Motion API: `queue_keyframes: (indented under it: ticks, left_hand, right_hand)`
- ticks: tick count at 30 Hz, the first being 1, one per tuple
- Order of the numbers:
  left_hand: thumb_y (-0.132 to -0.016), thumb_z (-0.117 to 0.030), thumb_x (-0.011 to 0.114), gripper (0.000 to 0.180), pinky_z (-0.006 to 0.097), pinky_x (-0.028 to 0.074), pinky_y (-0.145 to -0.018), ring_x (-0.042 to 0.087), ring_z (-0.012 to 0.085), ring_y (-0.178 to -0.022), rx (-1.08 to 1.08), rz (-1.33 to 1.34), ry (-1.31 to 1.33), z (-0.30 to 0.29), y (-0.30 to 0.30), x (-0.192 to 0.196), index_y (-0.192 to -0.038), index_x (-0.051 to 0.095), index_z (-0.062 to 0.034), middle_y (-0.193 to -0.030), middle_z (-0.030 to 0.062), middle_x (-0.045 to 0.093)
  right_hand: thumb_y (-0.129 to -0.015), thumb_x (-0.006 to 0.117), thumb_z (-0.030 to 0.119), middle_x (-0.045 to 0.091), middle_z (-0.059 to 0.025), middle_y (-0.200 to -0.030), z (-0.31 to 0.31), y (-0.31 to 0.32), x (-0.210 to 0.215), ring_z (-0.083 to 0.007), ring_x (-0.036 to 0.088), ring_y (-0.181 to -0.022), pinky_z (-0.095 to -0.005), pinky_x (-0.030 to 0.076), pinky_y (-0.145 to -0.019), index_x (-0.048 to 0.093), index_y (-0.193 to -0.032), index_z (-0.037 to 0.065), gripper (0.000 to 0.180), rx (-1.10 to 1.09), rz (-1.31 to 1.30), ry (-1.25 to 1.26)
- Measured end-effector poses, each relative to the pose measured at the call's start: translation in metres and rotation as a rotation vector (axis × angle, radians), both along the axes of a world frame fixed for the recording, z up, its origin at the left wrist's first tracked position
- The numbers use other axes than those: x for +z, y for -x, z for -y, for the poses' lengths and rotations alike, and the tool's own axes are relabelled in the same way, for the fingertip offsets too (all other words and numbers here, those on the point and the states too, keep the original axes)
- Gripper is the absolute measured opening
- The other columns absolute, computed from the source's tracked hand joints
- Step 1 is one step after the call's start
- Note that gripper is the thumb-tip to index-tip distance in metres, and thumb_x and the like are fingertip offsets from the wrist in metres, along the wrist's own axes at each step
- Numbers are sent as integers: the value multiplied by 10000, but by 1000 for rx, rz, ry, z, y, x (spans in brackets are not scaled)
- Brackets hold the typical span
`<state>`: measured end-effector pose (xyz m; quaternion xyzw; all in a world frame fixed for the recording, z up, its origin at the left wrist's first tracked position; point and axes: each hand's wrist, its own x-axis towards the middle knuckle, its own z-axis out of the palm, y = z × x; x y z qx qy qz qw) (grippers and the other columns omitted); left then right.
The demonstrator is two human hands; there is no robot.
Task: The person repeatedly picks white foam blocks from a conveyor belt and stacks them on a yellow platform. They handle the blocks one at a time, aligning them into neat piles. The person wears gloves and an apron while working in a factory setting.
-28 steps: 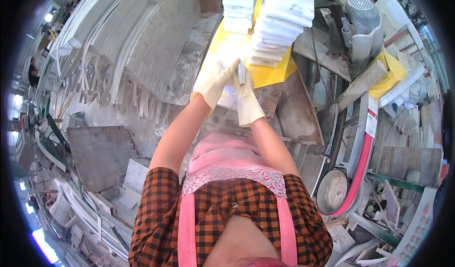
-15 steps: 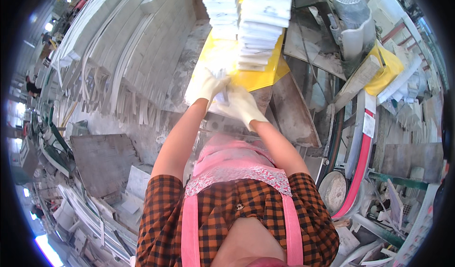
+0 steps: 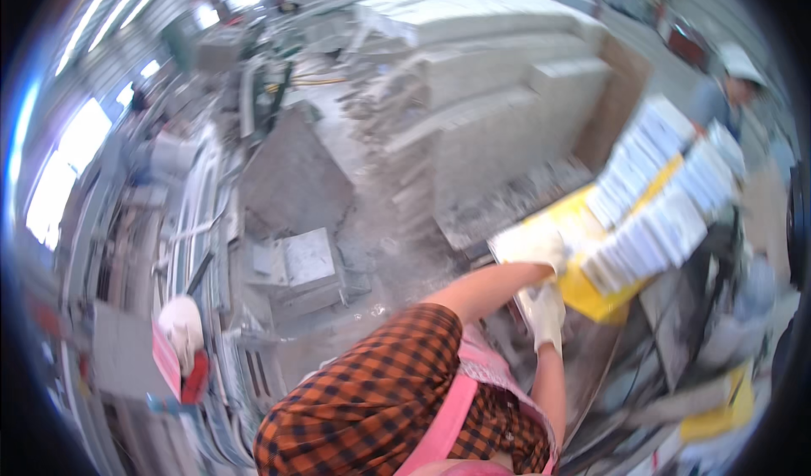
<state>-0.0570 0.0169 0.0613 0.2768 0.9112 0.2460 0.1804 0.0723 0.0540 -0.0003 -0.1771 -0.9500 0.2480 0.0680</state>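
Both my hands wear white gloves and come together at the near edge of a yellow sheet (image 3: 577,283). My left hand (image 3: 541,248) lies over the sheet's pale, glaring corner, its fingers looking bent. Just nearer to me, my right hand (image 3: 546,311) is curled with its fingers close to the left one. A small pale piece shows between the gloves, but blur and glare hide its kind. Beyond my hands, white slabs (image 3: 646,244) stand in stacked rows on the yellow sheet.
Large grey-white slabs (image 3: 498,130) lean in a thick stack ahead. A dark board (image 3: 296,176) and a grey block (image 3: 296,261) stand left. Long strips (image 3: 190,231) lie farther left, near a white cap (image 3: 180,320). A person in a white helmet (image 3: 742,64) is at the far right.
My view has swung left, so the yellow sheet and slabs now appear farther right. Both hands stay together at the sheet's near edge. A person has come into view at the right.
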Motion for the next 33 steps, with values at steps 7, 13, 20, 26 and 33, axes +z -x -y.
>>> queue_keyframes:
  ticks: [7, 13, 20, 26, 33]
  left_hand:
    - [-706, -179, 792, 489, 427, 572, -862, 711, 346, -1039, 102, 69, -59, 12, 2, 13, -1151, 681, -9, -1071, 216, 727]
    - [-748, -211, 738, 351, 422, 567, -862, 707, 351, -1025, 106, -103, -63, 5, 16, -3, -1043, 728, -22, -1031, 211, 732]
    - [-891, -485, 718, 433, 396, 557, -852, 704, 252, -995, -172, -186, -33, 20, 50, -61, -1114, 703, -114, -1084, 101, 727]
    - [-742, -339, 763, 697, 420, 509, -950, 683, 353, -1099, 4, -48, -92, 19, 45, -30, -1292, 532, 22, -1169, 227, 701]
    - [-772, -259, 739, 664, 395, 479, -976, 632, 329, -1131, -7, 29, -133, 13, 23, -7, -1318, 504, 37, -1222, 234, 648]
  right_hand:
    - [-888, 715, 451, 618, -280, -1276, -5, 1, -8, -451, 582, -1178, -490, 467, -1000, 556, -1348, -33, 686, 16, -53, -6]
    - [-921, 678, 182, 603, -251, -1343, -49, -58, -8, -416, 563, -1243, -484, 399, -1111, 600, -1354, -25, 485, 2, -404, 192]
    - [-1019, 585, 222, 657, -119, -1358, -117, -262, 4, -356, 560, -1288, -429, 412, -1119, 660, -1325, 60, 354, -749, -427, 175]
    - [-941, 665, 286, 745, -136, -1155, -144, -412, -23, -349, 668, -1109, -417, 462, -1062, 684, -1267, 66, 393, -1183, -402, -127]
    - [-934, 664, 309, 711, -161, -1147, -177, -489, -15, -366, 634, -1085, -454, 475, -991, 672, -1268, 34, 433, -1296, -305, -370]
